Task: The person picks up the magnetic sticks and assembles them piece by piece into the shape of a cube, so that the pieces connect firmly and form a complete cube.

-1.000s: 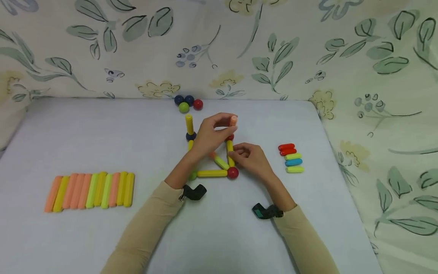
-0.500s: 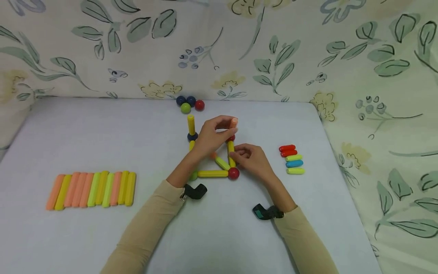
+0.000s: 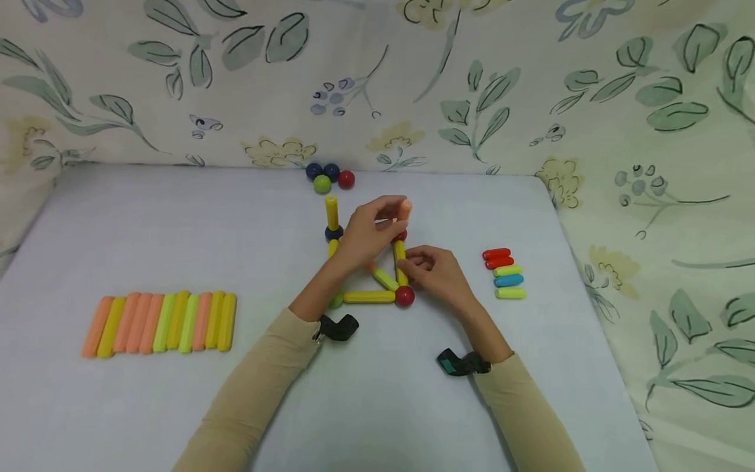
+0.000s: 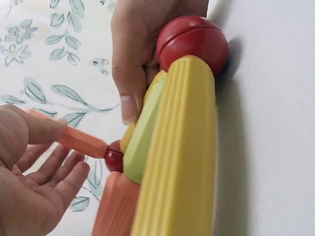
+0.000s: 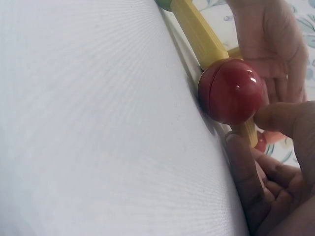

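A frame of magnetic-looking sticks and balls lies mid-table. My left hand point(image 3: 367, 233) pinches an orange stick point(image 3: 404, 210) between thumb and fingers; in the left wrist view that orange stick point(image 4: 83, 141) meets the far red ball point(image 4: 113, 156). My right hand point(image 3: 436, 272) pinches the frame's right yellow stick point(image 3: 400, 255) behind the near red ball point(image 5: 232, 91). A front yellow stick point(image 3: 368, 297) joins that ball to a green ball point(image 3: 337, 301). A light-green stick point(image 3: 386, 280) runs diagonally inside. One yellow stick point(image 3: 332, 213) stands on a dark blue ball point(image 3: 333, 233). My left forearm hides part of the frame.
To the left lies a row of orange, yellow and green sticks point(image 3: 159, 322). Several short coloured rods point(image 3: 508, 280) lie at the right. Loose balls point(image 3: 322, 184) sit by the table's back edge, against flowered cloth point(image 3: 236, 111).
The head view has shifted slightly. Both hands keep their holds on the orange stick and the yellow stick, with no clear movement.
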Tool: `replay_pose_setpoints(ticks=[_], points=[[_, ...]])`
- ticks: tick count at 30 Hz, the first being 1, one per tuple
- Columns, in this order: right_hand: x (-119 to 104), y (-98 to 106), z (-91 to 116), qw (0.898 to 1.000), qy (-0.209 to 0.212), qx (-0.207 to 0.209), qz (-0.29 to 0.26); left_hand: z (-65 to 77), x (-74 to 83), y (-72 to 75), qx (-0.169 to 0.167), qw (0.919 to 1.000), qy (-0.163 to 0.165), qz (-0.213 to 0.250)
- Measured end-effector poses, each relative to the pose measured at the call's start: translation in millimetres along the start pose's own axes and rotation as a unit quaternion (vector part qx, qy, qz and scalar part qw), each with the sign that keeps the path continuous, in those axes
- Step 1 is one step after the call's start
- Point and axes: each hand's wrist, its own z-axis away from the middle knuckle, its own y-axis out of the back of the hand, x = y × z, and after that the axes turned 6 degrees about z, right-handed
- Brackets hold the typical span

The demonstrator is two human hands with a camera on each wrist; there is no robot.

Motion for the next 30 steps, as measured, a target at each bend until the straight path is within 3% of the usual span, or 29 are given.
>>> replay_pose_setpoints(ticks=[7,12,16,19,22,26,30], points=[[-1,2,-4,1.000,0.018,0.004,0.010,31.7,25.4,14.9,-0.044,0.9955,0.050,-0.068],[-2,5,-6,1.000,0.009,0.012,0.020,66.3,38.5,39.7,-0.080,0.9936,0.037,-0.070],[-2,8,-5,0.999,-0.004,0.026,0.030,98.2,39.2,67.1,-0.083,0.9914,0.030,-0.097],[0,8,-3,0.999,-0.017,0.026,0.031,125.9,32.7,91.4,-0.062,0.9879,0.042,-0.135],[-1,7,-1,0.999,-0.025,0.020,0.023,153.8,24.2,115.0,-0.014,0.9812,0.062,-0.182],[-3,4,0,0.999,-0.024,0.020,0.016,186.0,18.1,137.7,0.055,0.9632,0.091,-0.247],[-6,-1,0,0.999,-0.025,0.017,0.013,207.4,15.4,145.1,0.089,0.9379,0.132,-0.308]])
